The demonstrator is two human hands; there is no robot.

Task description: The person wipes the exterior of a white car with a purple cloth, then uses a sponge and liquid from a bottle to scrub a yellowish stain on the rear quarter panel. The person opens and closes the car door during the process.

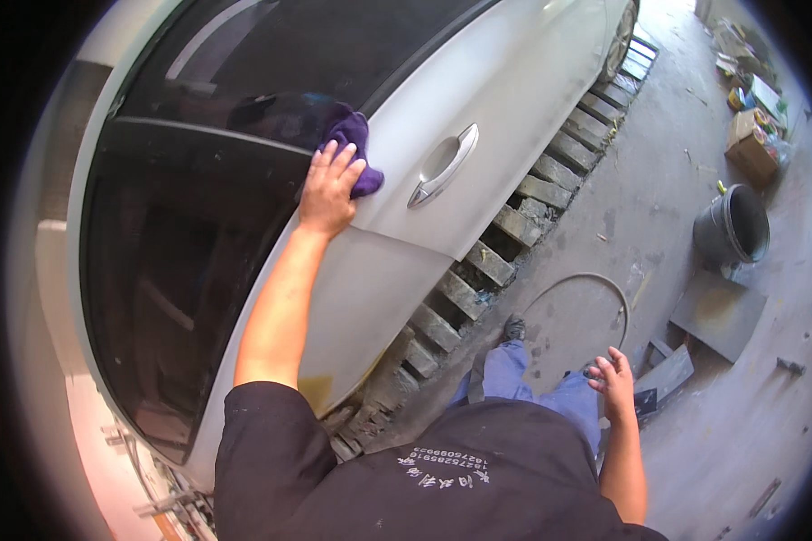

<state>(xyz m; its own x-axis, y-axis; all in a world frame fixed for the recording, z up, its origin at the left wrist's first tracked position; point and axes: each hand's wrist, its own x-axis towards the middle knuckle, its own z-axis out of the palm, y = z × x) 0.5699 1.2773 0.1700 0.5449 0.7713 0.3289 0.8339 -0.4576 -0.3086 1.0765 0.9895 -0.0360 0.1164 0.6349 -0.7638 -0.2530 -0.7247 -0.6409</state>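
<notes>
Left hand [330,194] on purple cloth [347,135] at window [289,63] edge, right hand [615,386] apart

A stained grey concrete floor [568,316] spreads across the right side of the frame, with a thin, curved grey hose [586,274] lying right of centre. Toward the right edge stand a brown cardboard box [749,155], higher up, and a round black bucket [716,230], with a flat grey rectangular panel [718,316] just below.

Light is brightest upper right; edges bend into black.
</notes>
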